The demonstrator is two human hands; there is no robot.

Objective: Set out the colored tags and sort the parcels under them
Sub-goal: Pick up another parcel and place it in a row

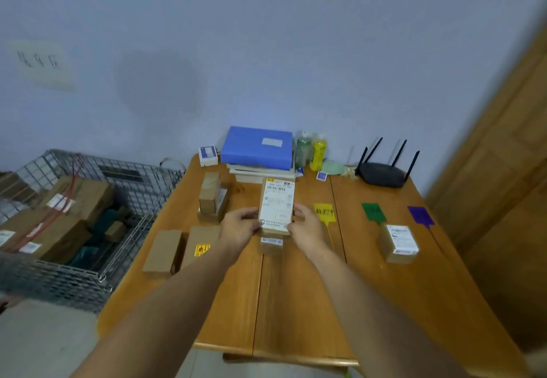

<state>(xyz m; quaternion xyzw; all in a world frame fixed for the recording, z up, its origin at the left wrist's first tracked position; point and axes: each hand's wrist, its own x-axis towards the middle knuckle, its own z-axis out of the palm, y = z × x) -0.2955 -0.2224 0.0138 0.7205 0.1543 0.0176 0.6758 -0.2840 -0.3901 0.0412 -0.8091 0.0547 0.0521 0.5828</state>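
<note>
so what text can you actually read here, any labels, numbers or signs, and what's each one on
Nothing can be quoted with confidence.
Held parcel, both hands on it: printed label with barcode, too blurred.
Yellow tag: dark handwriting, unreadable.
Green tag and purple tag: no writing legible.
Parcel under the green tag: label too small.
Paper on the wall: handwritten characters, too blurred.
Yellow sticker on a left parcel: unreadable.

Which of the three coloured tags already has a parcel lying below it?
The green tag, the middle one: a labelled parcel lies just below it. The yellow tag and purple tag have none.
</note>
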